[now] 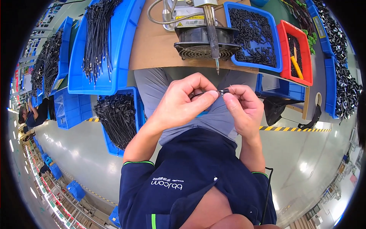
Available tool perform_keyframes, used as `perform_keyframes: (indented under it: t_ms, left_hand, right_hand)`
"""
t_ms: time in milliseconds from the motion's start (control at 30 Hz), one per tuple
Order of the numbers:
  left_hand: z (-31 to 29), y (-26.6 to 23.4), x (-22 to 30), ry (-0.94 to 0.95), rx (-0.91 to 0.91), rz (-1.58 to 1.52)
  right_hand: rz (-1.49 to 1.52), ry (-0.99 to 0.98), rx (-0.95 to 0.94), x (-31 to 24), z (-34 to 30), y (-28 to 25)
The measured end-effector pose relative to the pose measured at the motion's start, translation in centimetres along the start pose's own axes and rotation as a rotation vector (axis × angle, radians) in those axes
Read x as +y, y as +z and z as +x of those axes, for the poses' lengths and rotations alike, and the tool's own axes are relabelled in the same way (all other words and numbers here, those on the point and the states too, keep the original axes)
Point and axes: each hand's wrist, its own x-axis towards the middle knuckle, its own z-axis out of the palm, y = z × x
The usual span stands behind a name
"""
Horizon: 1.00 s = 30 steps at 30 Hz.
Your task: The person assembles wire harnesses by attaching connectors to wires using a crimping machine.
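Lettering (167,183) on navy shirt (202,158), left hand (186,100) and right hand (246,107) pinching black part (226,91)

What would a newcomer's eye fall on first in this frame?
Probably the person's bare left hand and bare right hand, pinching a small black-and-silver part between them near the centre. Just above, a black fan with a round metal grille stands on the brown bench. At upper right, a bright red plastic tray stands out beside a blue plastic tray.
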Motion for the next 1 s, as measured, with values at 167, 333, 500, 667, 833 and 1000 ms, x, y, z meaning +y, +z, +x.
perform_keyframes:
  t_ms: [167, 333, 500, 667, 833, 1000]
  left_hand:
    - [-0.4, 0.4, 0.2, 0.137, 0.091, 0.396]
    - [-1.6, -0.2, -1.2, 0.137, 0.104, 0.400]
    - [-3.0, -1.8, -2.8, 0.058, 0.158, 0.415]
    - [-5.3, -4.0, -4.6, 0.032, 0.276, 0.396]
    - [-10.2, -7.0, -5.8, -0.134, 0.501, 0.404]
    - [-13.6, -10.5, -8.5, -0.169, 0.642, 0.549]
  right_hand:
    - [-0.104, 0.000, 0.021, 0.0, -0.3, -0.5]
    - [-0.406, -0.041, 0.105, -1.3, 1.4, -2.7]
    - [-1.015, -0.229, 0.382, -3.7, 7.2, -7.4]
    - [-1.294, -0.348, 0.179, -3.4, 11.3, -8.5]
    - [-1.442, -0.303, 0.002, -2.7, 13.9, -7.9]
    - [-1.621, -0.192, -0.134, -3.4, 15.0, -10.0]
